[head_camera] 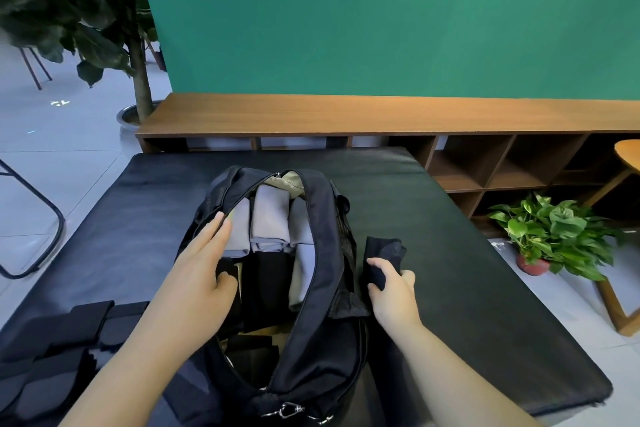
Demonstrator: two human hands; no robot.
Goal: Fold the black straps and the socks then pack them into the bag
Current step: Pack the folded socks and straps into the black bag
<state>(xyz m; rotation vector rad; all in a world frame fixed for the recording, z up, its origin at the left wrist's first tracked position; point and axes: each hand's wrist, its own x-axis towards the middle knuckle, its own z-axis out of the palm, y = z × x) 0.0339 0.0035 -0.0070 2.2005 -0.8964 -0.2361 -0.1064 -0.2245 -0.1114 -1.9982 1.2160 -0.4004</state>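
Black bag (322, 291) lies unzipped mid-mat (450, 253); left hand (201, 274) spreads flat inside its 9 o'clock edge; right hand (394, 291) grips a folded sock (382, 258) at 3 o'clock; straps (65, 336) at 8 o'clock.

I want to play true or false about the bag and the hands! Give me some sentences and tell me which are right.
1. The bag is zipped shut. False: it lies open, with grey folded items showing inside.
2. The right hand grips a folded black sock beside the bag. True.
3. The left hand holds a red ball. False: its fingers lie straight at the bag's opening, holding nothing.
4. Black straps lie on the black mat to the bag's left. True.
5. The wall behind is yellow. False: the wall is green.
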